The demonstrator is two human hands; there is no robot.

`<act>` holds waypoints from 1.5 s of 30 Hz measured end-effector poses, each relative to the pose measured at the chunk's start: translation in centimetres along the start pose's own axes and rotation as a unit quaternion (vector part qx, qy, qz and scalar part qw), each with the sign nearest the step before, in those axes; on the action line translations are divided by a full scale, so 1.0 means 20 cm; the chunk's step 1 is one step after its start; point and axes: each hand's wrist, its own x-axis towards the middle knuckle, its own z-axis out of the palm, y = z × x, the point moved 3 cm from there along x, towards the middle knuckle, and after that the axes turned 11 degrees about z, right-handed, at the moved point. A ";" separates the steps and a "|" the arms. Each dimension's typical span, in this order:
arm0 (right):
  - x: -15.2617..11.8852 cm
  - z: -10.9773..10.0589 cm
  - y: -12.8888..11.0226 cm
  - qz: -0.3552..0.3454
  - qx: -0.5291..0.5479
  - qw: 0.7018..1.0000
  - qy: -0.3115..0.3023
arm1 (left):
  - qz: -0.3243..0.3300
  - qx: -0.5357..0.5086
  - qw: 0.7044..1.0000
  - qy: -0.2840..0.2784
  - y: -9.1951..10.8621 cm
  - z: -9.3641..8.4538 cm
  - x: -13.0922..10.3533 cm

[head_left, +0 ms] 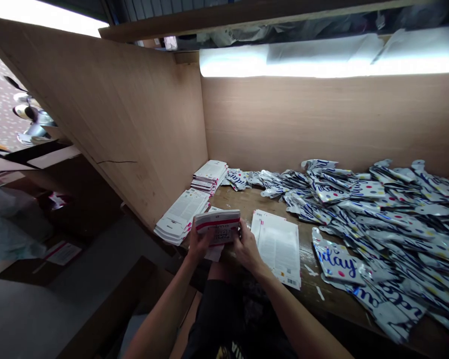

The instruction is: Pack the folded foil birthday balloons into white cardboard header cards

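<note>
My left hand [199, 243] and my right hand [245, 245] grip a stack of white printed cards [217, 227] with a red band, one hand at each side, just over the table's front edge. The stack is tilted so that its printed face shows towards me; the lettering is too small to read. Right of my right hand lie flat white printed sheets [279, 247] with barcodes. To the left, a fanned pile of white cards [183, 214] rests along the side panel, and behind it stands a neater stack of cards [209, 174].
A large heap of folded foil balloons [359, 209] with blue lettering and coloured dots covers the table's right side. A wooden panel [145, 114] closes the left, a bright lamp [292, 57] hangs along the back. Paper scraps [320, 293] lie on the wooden table [243, 199].
</note>
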 end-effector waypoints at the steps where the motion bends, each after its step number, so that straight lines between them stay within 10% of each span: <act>1: -0.01 0.01 0.01 0.006 0.005 1.000 0.011 | -0.001 -0.001 1.000 -0.004 0.00 0.01 0.00; 7: 0.01 -0.01 0.02 0.004 0.018 1.000 0.026 | 0.015 0.000 0.999 -0.050 0.05 0.00 0.09; 11: 0.00 -0.12 -0.21 -0.086 -0.097 0.987 0.092 | 0.013 -0.004 0.997 -0.073 0.06 0.00 0.11; 16: 0.00 -0.15 -0.54 -0.149 -0.424 0.893 0.029 | 0.014 -0.016 0.997 -0.081 0.07 0.03 0.10; 20: 0.03 -0.12 -0.59 -0.141 -0.509 0.849 -0.023 | -0.002 -0.028 0.996 -0.082 0.08 0.05 0.11; 31: 0.12 -0.10 -0.23 -0.053 -0.071 0.995 0.054 | -0.047 -0.019 0.997 -0.052 0.10 0.07 0.14; 39: 0.28 -0.34 -0.15 0.196 0.275 0.941 0.001 | -0.088 -0.063 0.993 0.039 0.22 0.06 0.21; 45: -0.11 -0.50 -0.29 0.220 0.214 0.945 -0.113 | -0.243 -0.162 0.956 0.031 0.35 0.12 0.01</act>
